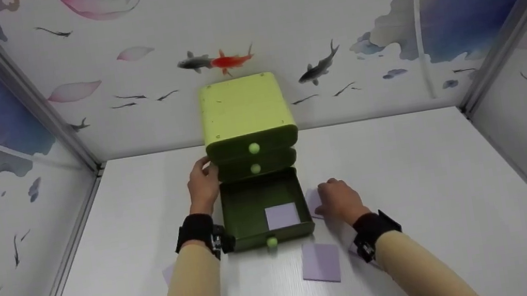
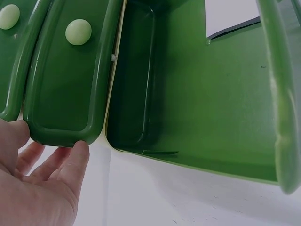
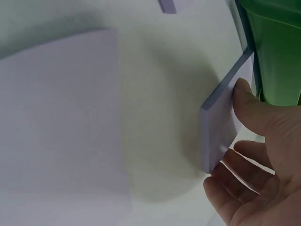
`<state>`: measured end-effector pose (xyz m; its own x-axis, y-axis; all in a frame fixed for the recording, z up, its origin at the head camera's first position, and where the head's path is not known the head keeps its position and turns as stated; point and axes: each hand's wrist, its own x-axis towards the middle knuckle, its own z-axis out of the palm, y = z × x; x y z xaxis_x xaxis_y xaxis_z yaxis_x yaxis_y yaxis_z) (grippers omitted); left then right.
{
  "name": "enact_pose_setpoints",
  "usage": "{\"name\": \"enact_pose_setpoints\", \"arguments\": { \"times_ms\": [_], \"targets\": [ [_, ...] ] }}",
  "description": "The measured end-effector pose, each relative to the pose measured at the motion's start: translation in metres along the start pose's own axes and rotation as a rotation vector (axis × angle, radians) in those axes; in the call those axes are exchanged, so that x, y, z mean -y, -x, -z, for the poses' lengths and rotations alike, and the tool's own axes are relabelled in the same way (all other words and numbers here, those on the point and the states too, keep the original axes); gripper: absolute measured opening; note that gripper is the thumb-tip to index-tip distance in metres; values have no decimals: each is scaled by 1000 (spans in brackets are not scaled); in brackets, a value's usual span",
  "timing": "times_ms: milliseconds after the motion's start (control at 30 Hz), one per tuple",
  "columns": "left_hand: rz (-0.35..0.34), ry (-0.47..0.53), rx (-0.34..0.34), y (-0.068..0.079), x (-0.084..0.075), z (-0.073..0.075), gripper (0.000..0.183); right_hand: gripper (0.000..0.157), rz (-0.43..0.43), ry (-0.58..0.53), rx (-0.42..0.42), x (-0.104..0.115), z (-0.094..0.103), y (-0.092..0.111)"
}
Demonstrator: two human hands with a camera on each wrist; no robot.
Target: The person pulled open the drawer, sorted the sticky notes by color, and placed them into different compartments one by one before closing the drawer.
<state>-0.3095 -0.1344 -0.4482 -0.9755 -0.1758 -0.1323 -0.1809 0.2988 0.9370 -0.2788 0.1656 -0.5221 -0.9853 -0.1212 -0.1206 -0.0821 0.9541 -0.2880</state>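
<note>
A small green drawer cabinet (image 1: 244,106) stands against the back wall, its bottom drawer (image 1: 244,208) pulled out. Inside that drawer, toward the front right, lies a flat lilac square pad (image 1: 282,216). My left hand (image 1: 202,184) is at the cabinet's left side, its fingertips against the end of the middle drawer front (image 2: 66,89). To the right of the open drawer, my right hand (image 1: 342,201) pinches another lilac square pad (image 3: 221,117) between thumb and fingers. That pad is tilted beside the drawer's wall, and the hand covers part of it in the head view.
One lilac square (image 1: 321,263) lies on the white table (image 1: 431,185) before the drawer. Another lilac square (image 1: 168,274) shows beside the left forearm, and one is partly under the right wrist. Walls printed with fish enclose the table on the back, left and right.
</note>
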Motion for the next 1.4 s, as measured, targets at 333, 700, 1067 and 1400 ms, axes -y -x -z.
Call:
{"name": "enact_pose_setpoints", "arguments": {
  "times_ms": [333,700,1067,1400],
  "targets": [
    [5,-1,-2,0,0,-1,45,55,-55,-62,58,-2,6,3],
    [-27,3,0,0,0,-1,44,57,-69,-69,77,-3,9,2],
    [-24,8,-17,0,2,-2,43,58,-86,-50,134,-5,10,2],
    [-21,5,-18,0,1,-2,43,39,-63,27,102,-5,13,1]
  ]
}}
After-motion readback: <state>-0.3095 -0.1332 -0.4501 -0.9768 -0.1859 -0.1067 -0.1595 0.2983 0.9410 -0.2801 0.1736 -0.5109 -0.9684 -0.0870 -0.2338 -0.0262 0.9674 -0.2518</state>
